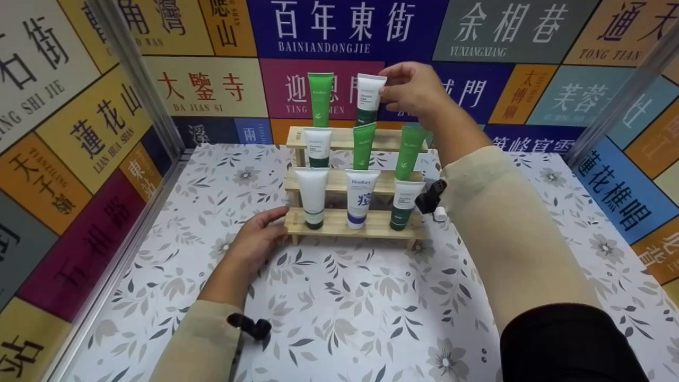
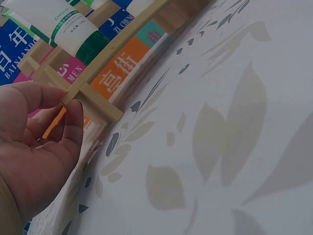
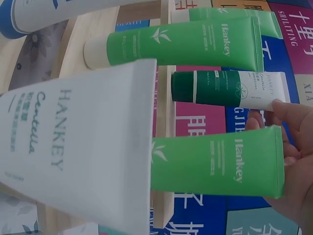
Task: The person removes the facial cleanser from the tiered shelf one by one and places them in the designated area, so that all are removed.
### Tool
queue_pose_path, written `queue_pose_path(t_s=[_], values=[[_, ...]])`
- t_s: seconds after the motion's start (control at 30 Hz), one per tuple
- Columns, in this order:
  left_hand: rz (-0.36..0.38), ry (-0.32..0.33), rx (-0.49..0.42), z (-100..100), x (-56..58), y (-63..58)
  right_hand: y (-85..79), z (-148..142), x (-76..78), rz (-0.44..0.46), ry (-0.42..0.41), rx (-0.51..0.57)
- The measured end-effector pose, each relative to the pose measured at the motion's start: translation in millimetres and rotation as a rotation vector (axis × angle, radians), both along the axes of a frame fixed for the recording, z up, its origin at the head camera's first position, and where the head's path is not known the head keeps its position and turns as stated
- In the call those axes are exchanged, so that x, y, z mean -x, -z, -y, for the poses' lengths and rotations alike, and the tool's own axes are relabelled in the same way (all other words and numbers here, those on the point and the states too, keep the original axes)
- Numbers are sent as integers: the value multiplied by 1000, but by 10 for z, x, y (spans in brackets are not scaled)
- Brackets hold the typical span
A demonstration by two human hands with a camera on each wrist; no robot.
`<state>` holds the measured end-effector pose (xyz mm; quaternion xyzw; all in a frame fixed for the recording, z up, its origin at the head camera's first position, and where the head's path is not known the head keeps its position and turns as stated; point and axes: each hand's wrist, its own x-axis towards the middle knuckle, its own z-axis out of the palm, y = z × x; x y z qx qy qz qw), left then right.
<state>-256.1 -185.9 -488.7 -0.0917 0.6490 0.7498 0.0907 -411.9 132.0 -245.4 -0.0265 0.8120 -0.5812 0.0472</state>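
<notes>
On the top step of a wooden tiered rack (image 1: 345, 229), my right hand (image 1: 416, 90) pinches the upper edge of a white and dark green tube (image 1: 370, 95). The right wrist view shows that tube (image 3: 227, 89) upright on its cap end, fingers at its crimped edge. My left hand (image 1: 260, 239) pinches the left end of the bottom step between thumb and fingers, as the left wrist view shows at the wooden corner (image 2: 73, 94). Beside the pinched tube stands a green tube (image 1: 320, 98) on the same step.
A white and green tube (image 1: 318, 146) and two green tubes, one (image 1: 408, 154) at the right, fill the middle step. The bottom step bears a white tube (image 1: 312, 193), a blue-capped tube (image 1: 360, 196) and a white-green tube (image 1: 406, 204). Lettered panels (image 1: 212, 87) rise behind the floral tabletop (image 1: 339, 318).
</notes>
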Motion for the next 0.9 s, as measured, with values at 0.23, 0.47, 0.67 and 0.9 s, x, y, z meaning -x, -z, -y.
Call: queue_pose_path(t_s=[0.23, 0.47, 0.67, 0.9], values=[[2, -9, -5, 6, 7, -8, 14, -215, -22, -19, 21, 1], [41, 11, 12, 40, 1, -32, 27, -477, -42, 22, 32, 91], [30, 20, 10, 30, 10, -25, 76, -704, -99, 25, 24, 197], [20, 10, -10, 24, 5, -16, 164, -909, -136, -24, 1, 286]])
